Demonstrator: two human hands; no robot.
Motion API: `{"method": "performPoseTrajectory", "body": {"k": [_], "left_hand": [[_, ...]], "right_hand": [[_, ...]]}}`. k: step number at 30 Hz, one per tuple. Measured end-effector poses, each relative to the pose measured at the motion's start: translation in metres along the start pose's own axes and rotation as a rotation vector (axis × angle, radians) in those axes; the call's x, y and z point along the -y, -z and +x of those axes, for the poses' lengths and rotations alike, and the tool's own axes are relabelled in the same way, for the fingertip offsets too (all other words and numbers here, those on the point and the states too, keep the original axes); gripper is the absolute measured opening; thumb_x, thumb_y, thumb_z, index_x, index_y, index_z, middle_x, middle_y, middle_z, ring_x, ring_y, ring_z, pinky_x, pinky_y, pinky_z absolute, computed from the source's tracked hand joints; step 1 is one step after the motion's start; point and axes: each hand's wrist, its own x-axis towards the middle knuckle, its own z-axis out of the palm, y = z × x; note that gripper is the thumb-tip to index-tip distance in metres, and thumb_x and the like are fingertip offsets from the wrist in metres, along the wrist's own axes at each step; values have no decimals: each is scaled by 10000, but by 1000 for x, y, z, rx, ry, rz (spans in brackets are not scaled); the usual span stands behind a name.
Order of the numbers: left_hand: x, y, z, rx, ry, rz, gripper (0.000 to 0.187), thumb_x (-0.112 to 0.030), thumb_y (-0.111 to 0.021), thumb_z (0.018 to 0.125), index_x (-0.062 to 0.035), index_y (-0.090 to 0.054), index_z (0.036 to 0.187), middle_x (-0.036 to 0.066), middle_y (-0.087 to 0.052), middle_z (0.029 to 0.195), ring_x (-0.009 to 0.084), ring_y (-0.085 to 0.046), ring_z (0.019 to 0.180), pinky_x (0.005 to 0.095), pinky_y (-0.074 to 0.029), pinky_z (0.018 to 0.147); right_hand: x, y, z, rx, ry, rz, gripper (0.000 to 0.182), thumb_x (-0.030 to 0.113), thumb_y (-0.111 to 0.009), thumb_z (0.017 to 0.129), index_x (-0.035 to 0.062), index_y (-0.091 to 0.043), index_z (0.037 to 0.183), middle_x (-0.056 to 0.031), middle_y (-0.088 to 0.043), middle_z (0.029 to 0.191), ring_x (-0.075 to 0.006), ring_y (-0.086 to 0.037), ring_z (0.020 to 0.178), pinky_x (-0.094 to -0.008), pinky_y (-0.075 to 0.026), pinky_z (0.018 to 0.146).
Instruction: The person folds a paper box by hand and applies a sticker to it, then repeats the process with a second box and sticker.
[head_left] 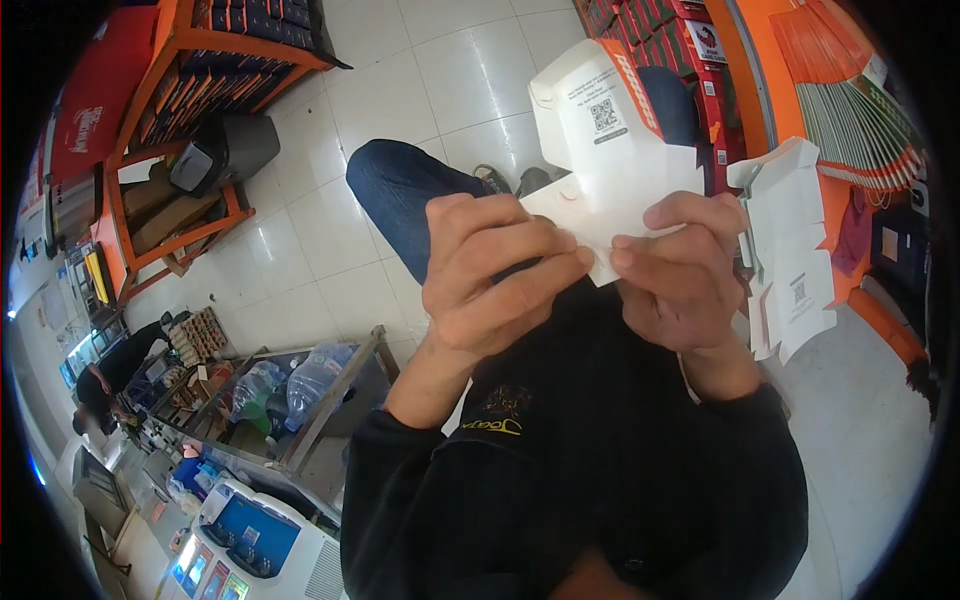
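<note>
A white cardboard box [640, 175], partly unfolded, is held up in front of my chest. Its raised flap carries a QR code, printed text and an orange edge. My left hand [505, 265] pinches the near left edge with curled fingers. On the opposite side, my right hand [685, 265] grips the near right edge, its fingertips close to those of the left. Part of the edge is hidden behind the fingers. Just right of my right hand stand flattened white boxes [790, 240] with notched edges, one showing a QR code.
A fanned stack of folded orange-and-green cartons [850, 110] lies at upper right, near red boxes [705, 85]. At left are an orange shelf [185, 45] and a black bin-like container [228, 155]. A metal cart [330, 420] holds plastic bottles; another person [115, 370] bends beyond it.
</note>
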Motion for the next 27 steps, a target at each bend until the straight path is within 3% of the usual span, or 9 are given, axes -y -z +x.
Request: {"method": "performPoseTrajectory", "body": {"k": [11,15,18,20,21,25,27], "left_hand": [[3,-3,4,55,25,-25,282,62,-745,576,-101,-706,802,35,-542,840,225,-592,761,298,-438,661],[5,-3,4,62,35,-44,279,59,-739,584,-86,-685,817,44,-554,842,222,-595,766,302,-446,673],[5,1,7,176,121,-27,261,60,-733,630,-53,-660,853,57,-585,846,214,-596,763,302,-450,682],[6,2,3,322,438,-250,241,63,-719,699,-23,-633,907,78,-621,859,216,-602,771,289,-450,709],[4,4,4,353,521,-328,173,30,-699,777,-53,-647,920,59,-601,813,166,-575,690,284,-378,638],[4,12,-7,469,743,-616,119,-6,-687,845,-33,-649,955,35,-633,833,80,-565,704,238,-374,617],[5,12,-15,461,1008,-846,92,-19,-649,896,1,-642,986,-1,-641,823,26,-544,735,192,-365,604]], "right_hand": [[1,-9,0,-55,-84,38,288,46,-815,663,118,-674,904,23,-589,763,-188,-618,849,-355,-298,777],[1,-7,3,-33,-114,48,260,42,-808,663,108,-677,878,4,-584,746,-199,-619,841,-350,-309,782],[-5,-6,11,21,-185,95,210,63,-800,683,85,-679,852,-24,-594,754,-224,-617,840,-347,-342,790],[-13,-3,18,193,-359,294,171,86,-786,708,69,-678,839,-45,-607,773,-245,-609,847,-354,-382,784],[-16,3,21,317,-372,315,157,109,-777,735,61,-674,843,-58,-630,797,-254,-610,860,-358,-410,776],[-35,1,21,497,-374,576,172,130,-785,752,30,-663,823,-54,-637,780,-243,-597,851,-341,-426,798],[-38,1,24,548,-403,605,173,145,-779,766,39,-671,851,-64,-650,819,-249,-607,877,-351,-439,811]]}}
